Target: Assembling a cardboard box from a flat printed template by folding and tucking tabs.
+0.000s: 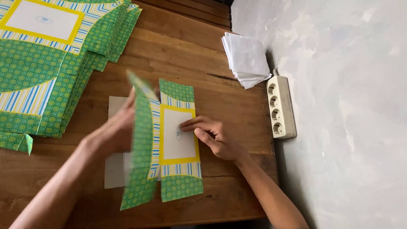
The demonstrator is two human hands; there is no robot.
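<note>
- we count two hands at work on one flat cardboard box blank (pixel 178 140), which lies near the middle of the wooden table (pixel 186 51).
- the left hand (pixel 121 123) has its fingers behind the blank's left flap and tips it up on edge; the flap is blurred, so we cannot tell how tightly it is gripped.
- the right hand (pixel 212 135) lies flat with fingers spread, its fingertips pressing on the white centre panel; it is clamped on nothing.
- the blank is thin printed card: green patterned ends, blue and white striped bands, one yellow frame around a white rectangle.
- under it we see plain pale card (pixel 115 165), showing at the left; the number of sheets we cannot tell.
- one fanned stack of similar blanks (pixel 55 72) fills the table's upper left corner; too many overlap to count.
- one pile of folded white paper (pixel 246 59) sits at the table's far right edge.
- one cream plastic power strip (pixel 280 108) with four round sockets rests just beside that pile, against the grey wall (pixel 339 106).
- the table is of brown planks with visible grain.
</note>
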